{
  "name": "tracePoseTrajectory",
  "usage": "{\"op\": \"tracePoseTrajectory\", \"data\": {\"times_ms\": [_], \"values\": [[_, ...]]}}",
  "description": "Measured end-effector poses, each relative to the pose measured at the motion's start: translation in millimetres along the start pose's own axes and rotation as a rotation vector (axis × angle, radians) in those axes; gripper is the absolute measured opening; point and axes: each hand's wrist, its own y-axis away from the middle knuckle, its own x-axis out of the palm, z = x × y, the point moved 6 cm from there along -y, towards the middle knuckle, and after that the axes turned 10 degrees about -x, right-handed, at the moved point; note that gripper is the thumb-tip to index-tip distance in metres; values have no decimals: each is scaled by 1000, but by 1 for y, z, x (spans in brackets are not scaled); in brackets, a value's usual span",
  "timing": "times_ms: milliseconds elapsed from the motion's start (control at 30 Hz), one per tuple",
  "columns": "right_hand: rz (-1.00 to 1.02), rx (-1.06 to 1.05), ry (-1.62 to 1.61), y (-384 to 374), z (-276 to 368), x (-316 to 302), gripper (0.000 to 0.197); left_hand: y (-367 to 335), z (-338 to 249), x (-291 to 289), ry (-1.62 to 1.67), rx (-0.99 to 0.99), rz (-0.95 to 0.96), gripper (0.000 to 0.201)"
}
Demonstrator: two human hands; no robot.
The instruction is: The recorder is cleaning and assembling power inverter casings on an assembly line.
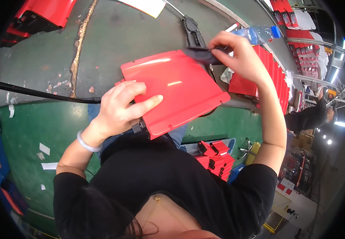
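Left hand (122,107) — fingers spread and curled over the near-left edge of the red panel (172,89), gripping it, thumb lying flat on top. Right hand (238,53) — pinched shut on a dark cloth (202,55) pressed to the panel's far corner. Red stack (260,79) just beyond the right hand; black cable (41,93) left of the left hand

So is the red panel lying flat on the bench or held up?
Held up: the left hand grips the red panel over the lap.
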Motion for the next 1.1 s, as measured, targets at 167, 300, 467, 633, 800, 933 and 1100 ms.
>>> {"op": "tracePoseTrajectory", "data": {"times_ms": [167,300,467,633,800,933,1100], "values": [[200,-131,-81,12,25,23,7,-1,0,0,0,-47,11,55],[324,-87,-125,31,44,11,8,-3,-3,0,-19,-38,-6,55],[365,-108,-93,34,66,14,12,-4,-5,-3,2,-9,-14,50],[418,-432,-275,3,118,46,19,-3,-5,6,-25,20,3,49],[449,-477,-326,-14,137,57,29,5,16,12,190,-137,-154,72],[425,-231,-145,-19,82,43,28,5,16,15,324,-118,-177,105],[393,-334,-247,-27,100,49,34,-2,16,4,430,-89,-247,106]]}}
